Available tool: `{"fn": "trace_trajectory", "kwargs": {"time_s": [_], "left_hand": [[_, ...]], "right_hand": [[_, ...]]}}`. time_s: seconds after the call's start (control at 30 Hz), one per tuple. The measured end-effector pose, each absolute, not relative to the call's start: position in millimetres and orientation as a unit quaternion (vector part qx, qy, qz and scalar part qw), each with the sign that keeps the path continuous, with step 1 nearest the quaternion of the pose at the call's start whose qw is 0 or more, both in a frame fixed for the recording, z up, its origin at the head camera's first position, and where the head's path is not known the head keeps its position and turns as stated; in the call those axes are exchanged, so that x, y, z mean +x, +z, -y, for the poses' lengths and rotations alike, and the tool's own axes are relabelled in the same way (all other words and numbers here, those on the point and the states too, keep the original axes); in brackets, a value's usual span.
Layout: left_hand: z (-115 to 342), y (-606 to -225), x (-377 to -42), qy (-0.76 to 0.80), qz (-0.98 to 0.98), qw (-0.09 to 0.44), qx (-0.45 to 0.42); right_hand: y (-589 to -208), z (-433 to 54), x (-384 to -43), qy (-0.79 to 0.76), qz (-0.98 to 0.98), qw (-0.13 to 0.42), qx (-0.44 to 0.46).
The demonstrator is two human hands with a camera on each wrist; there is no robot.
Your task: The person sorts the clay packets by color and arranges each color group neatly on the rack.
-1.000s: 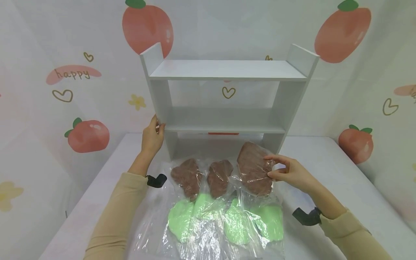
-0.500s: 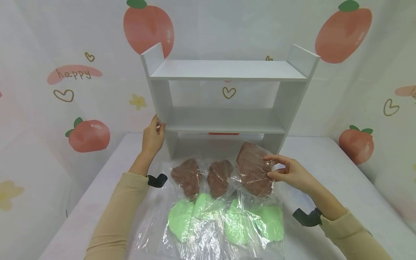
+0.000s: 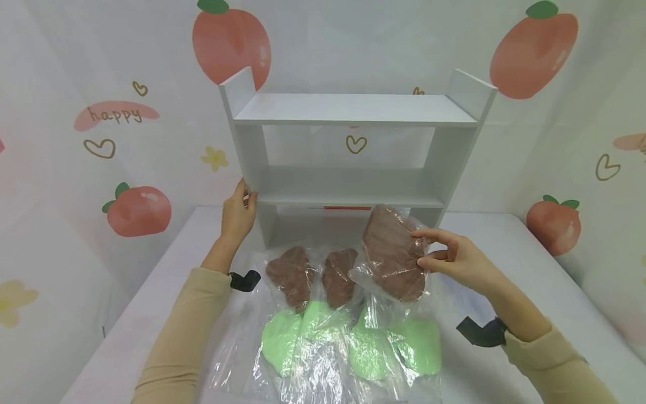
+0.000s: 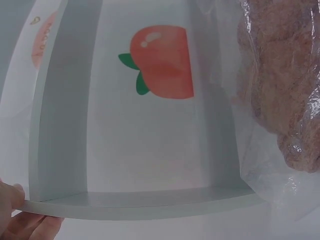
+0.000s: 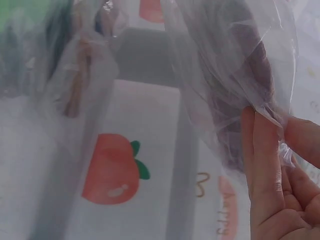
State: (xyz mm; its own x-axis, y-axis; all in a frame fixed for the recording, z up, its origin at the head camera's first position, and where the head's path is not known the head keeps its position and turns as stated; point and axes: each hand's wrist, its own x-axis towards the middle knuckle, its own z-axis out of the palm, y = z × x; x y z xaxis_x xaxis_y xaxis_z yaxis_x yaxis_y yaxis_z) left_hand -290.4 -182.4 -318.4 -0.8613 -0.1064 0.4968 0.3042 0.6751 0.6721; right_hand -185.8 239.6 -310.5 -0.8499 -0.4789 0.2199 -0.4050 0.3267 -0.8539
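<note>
A white shelf unit (image 3: 353,108) with tall side panels stands on the table. My left hand (image 3: 237,217) holds the front edge of its left panel, thumb and fingers on either side in the left wrist view. My right hand (image 3: 456,259) pinches the right edge of a clear plastic bag (image 3: 392,252) with a flat brown piece inside. That bag is raised before the shelf's lower right opening. To its left, two smaller bagged brown pieces, one left (image 3: 292,275) and one middle (image 3: 340,279), lie at the shelf's foot.
Several light green pieces (image 3: 370,348) in shiny clear plastic lie on the white table (image 3: 484,235) at the front, right below the brown ones. A white cloth (image 3: 166,50) printed with red fruit hangs behind and at the sides.
My right hand has lifted the bagged brown piece slightly up and to the left, its top now overlapping the shelf's lower board. My left hand stays on the panel.
</note>
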Motion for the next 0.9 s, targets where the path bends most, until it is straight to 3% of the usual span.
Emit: {"fn": "trace_trajectory", "kwargs": {"time_s": [0.9], "left_hand": [[180.7, -318.1, -288.8, -0.399, 0.874, 0.271, -0.056]], "right_hand": [[-205.8, -194.8, -205.1, -0.601, -0.720, -0.044, -0.343]]}}
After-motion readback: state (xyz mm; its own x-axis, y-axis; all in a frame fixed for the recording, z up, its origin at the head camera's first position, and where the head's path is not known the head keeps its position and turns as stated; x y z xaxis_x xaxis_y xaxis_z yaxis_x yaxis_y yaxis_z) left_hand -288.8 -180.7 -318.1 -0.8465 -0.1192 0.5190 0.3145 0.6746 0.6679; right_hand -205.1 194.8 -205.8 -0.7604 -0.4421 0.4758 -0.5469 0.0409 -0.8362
